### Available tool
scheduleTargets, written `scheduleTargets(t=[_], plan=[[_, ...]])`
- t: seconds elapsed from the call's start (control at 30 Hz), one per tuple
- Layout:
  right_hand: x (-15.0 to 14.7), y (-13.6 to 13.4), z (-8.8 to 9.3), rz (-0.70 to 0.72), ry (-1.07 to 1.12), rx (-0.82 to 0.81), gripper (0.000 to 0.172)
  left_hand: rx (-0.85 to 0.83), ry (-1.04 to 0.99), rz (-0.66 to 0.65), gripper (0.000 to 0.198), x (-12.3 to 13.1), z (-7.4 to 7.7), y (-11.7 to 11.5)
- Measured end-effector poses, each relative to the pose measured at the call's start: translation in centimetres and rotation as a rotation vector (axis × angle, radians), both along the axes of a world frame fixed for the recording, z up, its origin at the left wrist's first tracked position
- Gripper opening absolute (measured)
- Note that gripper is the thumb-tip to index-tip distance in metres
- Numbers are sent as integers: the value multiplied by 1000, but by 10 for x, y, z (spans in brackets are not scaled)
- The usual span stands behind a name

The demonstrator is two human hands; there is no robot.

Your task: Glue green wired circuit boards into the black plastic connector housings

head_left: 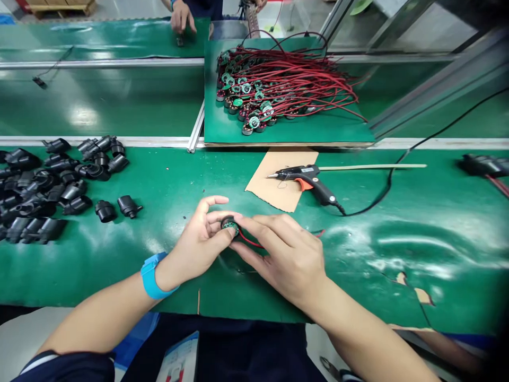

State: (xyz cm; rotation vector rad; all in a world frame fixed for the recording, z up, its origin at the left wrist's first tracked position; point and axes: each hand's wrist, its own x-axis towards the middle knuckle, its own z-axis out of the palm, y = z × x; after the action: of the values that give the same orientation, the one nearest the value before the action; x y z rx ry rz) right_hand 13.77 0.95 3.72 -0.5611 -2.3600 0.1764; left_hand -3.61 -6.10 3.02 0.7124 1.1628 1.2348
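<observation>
Over the front middle of the green table, my left hand pinches a small round black part with a green circuit board on its face, the thumb lying on the board. My right hand closes on the same part from the right, its fingertips at the rim. A red wire runs from the board under my right hand, and its far end shows beyond the knuckles. Part of the round piece is hidden by my fingers. Beyond my hands, a black glue gun with an orange trigger lies partly on a cardboard piece.
Black plastic housings are heaped at the left, with two standing apart. A raised green board bears many red-wired round parts. The glue gun's black cable crosses to the right. Another person's hand is across the bench.
</observation>
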Motion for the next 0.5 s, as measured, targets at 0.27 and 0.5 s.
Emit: scheduleTargets(t=[0.27, 0.5], plan=[[-3, -2, -2, 67, 16, -19, 25, -27, -65, -50, 54, 4, 3, -4], [25, -17, 22, -100, -247, 268, 30, 186, 618, -243, 80, -9, 9, -9]])
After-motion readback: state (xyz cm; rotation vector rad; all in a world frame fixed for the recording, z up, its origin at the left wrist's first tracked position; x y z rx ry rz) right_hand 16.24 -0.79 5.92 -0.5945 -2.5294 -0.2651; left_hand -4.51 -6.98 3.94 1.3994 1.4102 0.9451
